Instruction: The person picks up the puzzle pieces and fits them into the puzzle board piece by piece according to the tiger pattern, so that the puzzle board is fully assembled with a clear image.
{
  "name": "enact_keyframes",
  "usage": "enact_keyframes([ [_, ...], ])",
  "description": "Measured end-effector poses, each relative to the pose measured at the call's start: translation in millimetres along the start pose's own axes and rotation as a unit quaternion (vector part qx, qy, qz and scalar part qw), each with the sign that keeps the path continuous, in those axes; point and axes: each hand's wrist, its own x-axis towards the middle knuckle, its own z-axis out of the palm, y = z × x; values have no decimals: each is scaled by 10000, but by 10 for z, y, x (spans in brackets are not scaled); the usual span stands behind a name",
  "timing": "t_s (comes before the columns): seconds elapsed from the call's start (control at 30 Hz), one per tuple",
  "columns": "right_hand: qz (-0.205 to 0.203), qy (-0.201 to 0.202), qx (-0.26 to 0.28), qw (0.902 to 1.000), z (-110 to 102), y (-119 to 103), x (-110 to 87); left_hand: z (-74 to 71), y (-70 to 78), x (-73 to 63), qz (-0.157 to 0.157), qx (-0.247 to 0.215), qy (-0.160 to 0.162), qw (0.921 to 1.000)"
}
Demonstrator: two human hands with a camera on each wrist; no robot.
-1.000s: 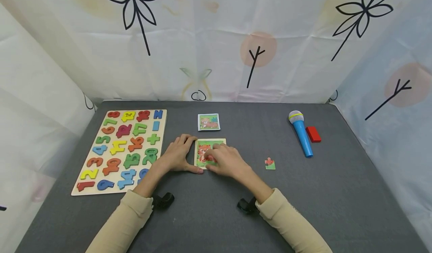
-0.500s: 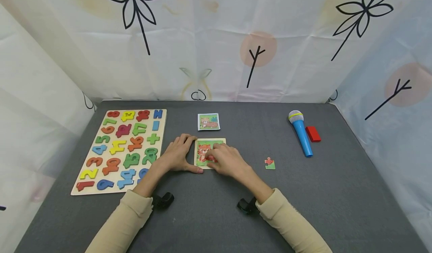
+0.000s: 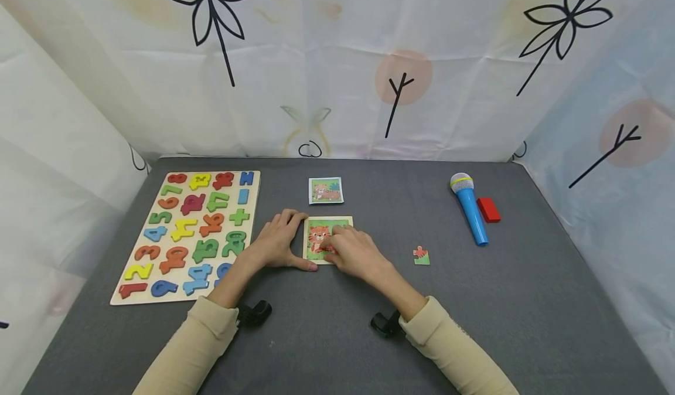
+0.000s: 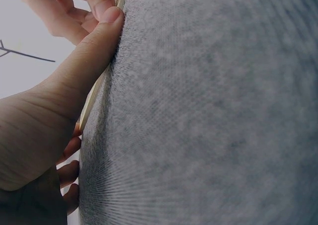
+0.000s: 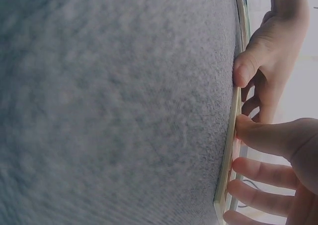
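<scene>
A small puzzle board (image 3: 306, 238) with a tiger picture on green lies at the table's middle. My left hand (image 3: 279, 244) holds its left side, with the thumb at the near edge and the fingers by the far corner. Over the right half, my right hand (image 3: 357, 253) presses on the picture, covering part of it. In the right wrist view, its thumb meets the pale board edge (image 5: 224, 173) while the other fingers (image 5: 263, 173) reach over the top, nearly straight. A loose red-and-green puzzle piece (image 3: 421, 256) lies to the right.
A wooden number board (image 3: 255, 193) with colourful numerals lies at the left. Behind the puzzle is a small picture card (image 3: 326, 191). A blue toy microphone (image 3: 473, 216) and a red block (image 3: 489, 210) are at the right. White printed cloth (image 3: 337, 90) encloses the grey table.
The right hand's fingertips shift slightly over the picture, so a little more of the tiger shows. The left hand and the board stay in place.
</scene>
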Motion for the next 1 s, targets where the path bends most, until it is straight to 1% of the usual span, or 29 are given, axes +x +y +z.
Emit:
enact_keyframes([
  [0.17,-58,32,-94,9999,6,9,-10,-1,-2,0,7,5,3,10000],
  [0.3,-105,133,-101,9998,1,30,-29,-1,-4,2,11,19,-4,10000],
  [0.47,-17,275,-109,9996,-37,94,-73,0,-6,1,-6,44,-6,10000],
  [0.7,129,484,8,9987,-147,272,-206,6,-11,-3,-15,33,-54,10000],
  [1.0,421,597,-148,9972,-238,579,-466,-2,-14,-8,10,-40,-40,10000],
])
